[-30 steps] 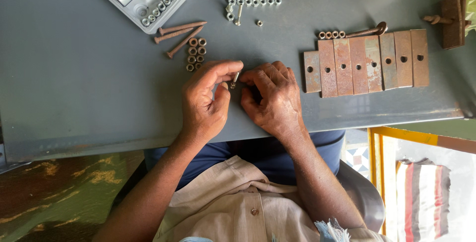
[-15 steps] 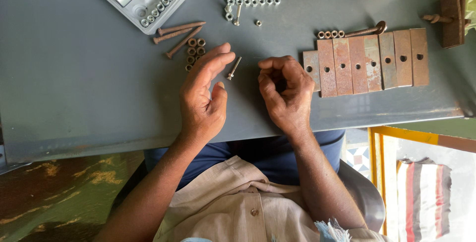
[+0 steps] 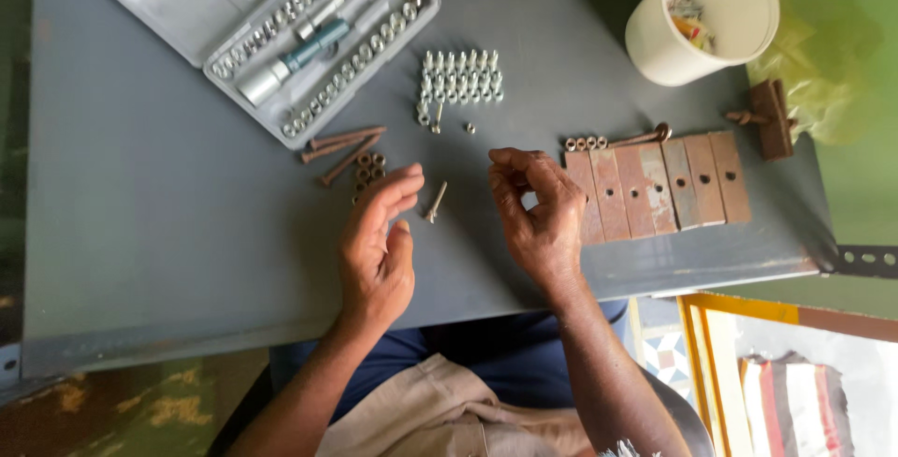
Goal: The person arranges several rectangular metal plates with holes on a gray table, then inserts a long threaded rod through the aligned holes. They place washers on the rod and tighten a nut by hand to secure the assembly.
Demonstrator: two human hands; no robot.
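shiny metal bolt; matt grey table; rusty plates

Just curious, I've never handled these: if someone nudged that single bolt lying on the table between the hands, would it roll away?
The bolt looks like a slim, stiff metal cylinder lying flat, so a sideways push would probably roll it. Its wider head would likely swing it in a curve. It seems small and light, so probably fiddly to pinch off the smooth grey table.

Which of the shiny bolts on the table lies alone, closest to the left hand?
The single shiny bolt lying slanted just beside the fingertips of the left hand. The other shiny bolts sit grouped in rows farther up the table.
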